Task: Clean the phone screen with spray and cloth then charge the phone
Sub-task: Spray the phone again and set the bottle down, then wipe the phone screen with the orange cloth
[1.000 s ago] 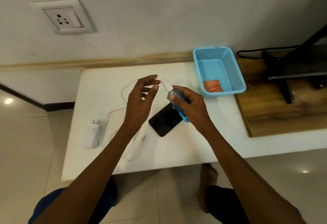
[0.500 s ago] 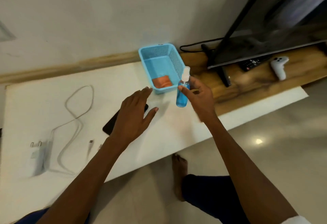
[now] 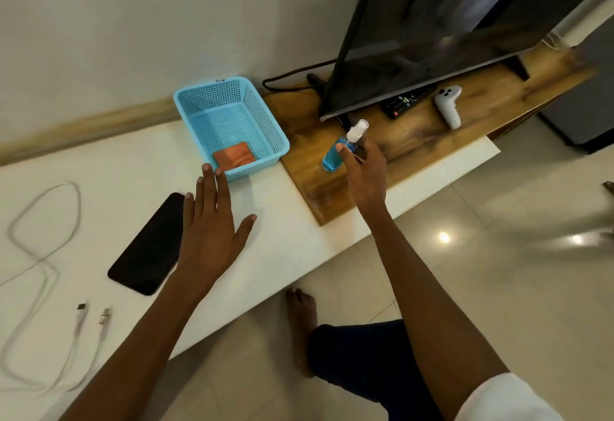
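Head view. The right hand (image 3: 363, 171) grips the spray bottle (image 3: 335, 155) by its neck, fingers curled round it; the bottle stands upright with its base on or just above the wooden board (image 3: 332, 194), to the right of the blue basket (image 3: 265, 121). Contact with the board cannot be told. The left hand (image 3: 212, 221) hovers flat with fingers straight and spread, holding nothing, its fingertips near the front rim of the basket. The orange cloth (image 3: 234, 158) lies folded in the basket's near corner. The phone (image 3: 149, 244) lies screen up on the white desk (image 3: 282, 241), partly under the left hand. The charging cable (image 3: 43, 254) lies looped on the desk at the far left, its two plugs free.

Step in hand, as judged: the spray is being set aside and the cloth fetched. The next move calls for the right hand to release the bottle upright, and the left hand to reach over the basket rim, pinch the cloth and carry it to the phone for wiping.
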A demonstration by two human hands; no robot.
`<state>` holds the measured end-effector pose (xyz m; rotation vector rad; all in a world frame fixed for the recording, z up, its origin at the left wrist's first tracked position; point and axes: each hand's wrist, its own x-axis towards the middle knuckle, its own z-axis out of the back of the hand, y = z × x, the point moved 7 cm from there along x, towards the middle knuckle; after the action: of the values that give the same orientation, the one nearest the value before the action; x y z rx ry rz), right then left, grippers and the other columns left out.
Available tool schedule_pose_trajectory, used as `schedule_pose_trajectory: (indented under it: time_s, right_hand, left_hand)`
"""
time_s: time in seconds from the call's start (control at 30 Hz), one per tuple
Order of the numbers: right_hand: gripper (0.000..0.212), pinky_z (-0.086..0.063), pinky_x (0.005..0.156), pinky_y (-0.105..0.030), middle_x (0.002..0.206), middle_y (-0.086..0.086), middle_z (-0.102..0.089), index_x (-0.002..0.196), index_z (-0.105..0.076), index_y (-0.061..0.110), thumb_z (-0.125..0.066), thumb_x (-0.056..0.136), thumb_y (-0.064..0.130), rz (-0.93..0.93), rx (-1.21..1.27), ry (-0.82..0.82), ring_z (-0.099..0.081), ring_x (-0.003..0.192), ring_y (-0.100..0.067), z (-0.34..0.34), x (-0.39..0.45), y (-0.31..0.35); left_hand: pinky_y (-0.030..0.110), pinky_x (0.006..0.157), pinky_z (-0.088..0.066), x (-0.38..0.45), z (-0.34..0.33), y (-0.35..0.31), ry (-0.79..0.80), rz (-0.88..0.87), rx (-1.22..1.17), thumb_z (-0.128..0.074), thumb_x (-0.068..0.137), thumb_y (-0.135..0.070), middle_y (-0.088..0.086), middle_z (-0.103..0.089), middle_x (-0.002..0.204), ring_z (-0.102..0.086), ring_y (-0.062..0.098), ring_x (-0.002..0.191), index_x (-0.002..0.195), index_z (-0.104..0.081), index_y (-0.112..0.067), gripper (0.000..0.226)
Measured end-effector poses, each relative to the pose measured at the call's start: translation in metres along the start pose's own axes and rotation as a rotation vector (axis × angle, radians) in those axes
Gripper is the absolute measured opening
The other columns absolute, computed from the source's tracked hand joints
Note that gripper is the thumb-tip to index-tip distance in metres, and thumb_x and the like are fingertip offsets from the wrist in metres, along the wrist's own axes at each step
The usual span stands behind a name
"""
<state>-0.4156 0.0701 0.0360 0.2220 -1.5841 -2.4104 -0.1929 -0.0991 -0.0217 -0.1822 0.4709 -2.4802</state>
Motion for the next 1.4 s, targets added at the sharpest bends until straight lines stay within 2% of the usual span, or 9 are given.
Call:
schedule_pose_trajectory:
  time_s: [0.4, 0.57, 0.7, 0.8, 0.9, 1.03, 1.13, 1.3, 1.4]
  right_hand:
    - [0.051, -0.052, 0.099, -0.037, 0.142, -0.001, -0.052, 0.143, -0.045, 0.021, -0.063, 0.097, 0.030, 0.024, -0.037, 0.024, -0.054, 0.110, -0.006, -0.005, 0.005, -0.005]
    - [0.076, -0.046, 0.106, -0.037, 0.151, -0.001, -0.040, 0.149, -0.031, 0.024, -0.075, 0.087, 0.034, 0.038, 0.000, -0.097, -0.047, 0.129, -0.014, -0.001, 0.000, 0.003]
    - [0.044, -0.051, 0.074, -0.025, 0.098, 0.003, -0.051, 0.113, -0.050, 0.016, -0.074, 0.085, 0.038, 0.277, 0.068, -0.422, -0.052, 0.085, -0.011, 0.015, -0.020, 0.033]
    - [0.022, -0.043, 0.057, -0.017, 0.070, 0.017, -0.047, 0.091, -0.049, 0.027, -0.064, 0.090, 0.042, 0.381, 0.063, -0.211, -0.048, 0.061, -0.004, -0.017, -0.034, 0.047]
    - [0.022, -0.043, 0.051, -0.010, 0.073, 0.022, -0.057, 0.090, -0.052, 0.027, -0.060, 0.094, 0.048, 0.408, -0.186, 0.096, -0.059, 0.064, -0.001, -0.069, -0.045, 0.047]
    - [0.021, -0.054, 0.073, -0.021, 0.109, 0.006, -0.069, 0.107, -0.063, 0.022, -0.056, 0.098, 0.040, 0.486, -0.422, 0.242, -0.061, 0.092, -0.008, -0.103, -0.044, 0.047]
    - [0.017, -0.054, 0.092, -0.035, 0.115, -0.002, -0.070, 0.111, -0.068, 0.014, -0.058, 0.098, 0.022, 0.547, -0.390, 0.287, -0.062, 0.107, -0.019, -0.115, -0.046, 0.053]
    - [0.027, -0.049, 0.100, -0.040, 0.122, -0.005, -0.069, 0.120, -0.069, 0.016, -0.053, 0.098, 0.013, 0.531, -0.557, 0.400, -0.060, 0.115, -0.025, -0.150, -0.029, 0.067]
    - [0.035, -0.049, 0.098, -0.037, 0.134, 0.000, -0.062, 0.129, -0.063, 0.027, -0.054, 0.097, 0.017, 0.391, -0.730, 0.599, -0.057, 0.118, -0.024, -0.183, -0.009, 0.067]
  left_hand:
    - [0.046, 0.119, -0.003, 0.004, -0.003, 0.002, 0.001, 0.041, 0.005, -0.049, 0.092, -0.057, 0.010, 0.007, 0.164, -0.002, 0.031, 0.151, 0.156, 0.001, -0.011, 0.093]
    - [0.047, 0.120, -0.008, 0.004, 0.002, 0.004, -0.021, 0.062, -0.023, -0.047, 0.092, -0.057, 0.009, 0.000, 0.165, -0.007, 0.033, 0.151, 0.156, -0.007, -0.013, 0.088]
    - [0.046, 0.119, -0.013, 0.007, 0.011, 0.008, -0.070, 0.076, -0.070, -0.045, 0.094, -0.056, 0.007, -0.008, 0.164, -0.013, 0.031, 0.150, 0.156, -0.014, -0.016, 0.080]
    - [0.041, 0.119, -0.012, 0.008, 0.019, 0.014, -0.108, 0.094, -0.102, -0.040, 0.094, -0.057, 0.005, -0.013, 0.164, -0.015, 0.027, 0.150, 0.155, -0.019, -0.017, 0.076]
    - [0.041, 0.120, -0.013, 0.009, 0.024, 0.020, -0.124, 0.114, -0.109, -0.042, 0.095, -0.054, 0.004, -0.018, 0.163, -0.019, 0.026, 0.149, 0.154, -0.023, -0.017, 0.072]
    - [0.045, 0.120, -0.020, 0.006, 0.035, 0.028, -0.149, 0.127, -0.147, -0.048, 0.096, -0.047, 0.007, -0.026, 0.160, -0.025, 0.028, 0.147, 0.152, -0.029, -0.014, 0.067]
    - [0.045, 0.119, -0.022, 0.000, 0.045, 0.034, -0.170, 0.123, -0.157, -0.052, 0.097, -0.041, 0.010, -0.030, 0.158, -0.028, 0.030, 0.146, 0.151, -0.032, -0.012, 0.065]
    - [0.045, 0.119, -0.024, -0.006, 0.062, 0.052, -0.192, 0.146, -0.177, -0.056, 0.096, -0.035, 0.009, -0.034, 0.157, -0.030, 0.029, 0.145, 0.149, -0.035, -0.010, 0.063]
    - [0.043, 0.120, -0.022, -0.007, 0.068, 0.064, -0.209, 0.178, -0.176, -0.055, 0.097, -0.035, 0.006, -0.032, 0.158, -0.028, 0.027, 0.145, 0.150, -0.033, -0.012, 0.062]
